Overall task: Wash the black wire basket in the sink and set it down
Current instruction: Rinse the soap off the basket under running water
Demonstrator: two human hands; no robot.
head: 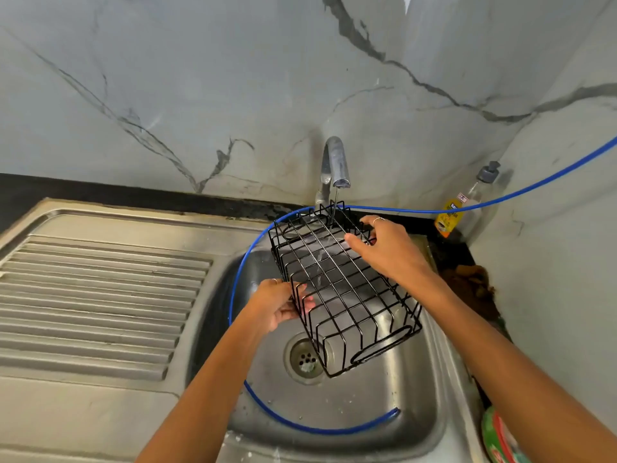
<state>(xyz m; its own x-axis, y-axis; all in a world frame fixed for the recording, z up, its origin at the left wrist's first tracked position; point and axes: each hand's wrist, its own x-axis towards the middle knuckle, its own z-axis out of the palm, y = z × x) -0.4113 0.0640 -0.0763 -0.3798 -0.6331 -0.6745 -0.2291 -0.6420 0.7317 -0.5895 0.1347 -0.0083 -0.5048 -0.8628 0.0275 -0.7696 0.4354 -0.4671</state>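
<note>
While tilted over the steel sink [384,389], the black rectangular wire basket [344,285] is being gripped — left hand [278,304] curled on its side, right hand [387,245] on its rim.

The fingertips of the left hand [278,304] were partly screened by the wires of the black wire basket [344,289]. The label of the dish soap bottle [462,208] was too small to be read. A green and red packet [500,439] was cut off by the lower right edge. The blue hose [521,192] was cut off at the right edge. The drain [305,357] was partly hidden behind the basket's corner.
</note>
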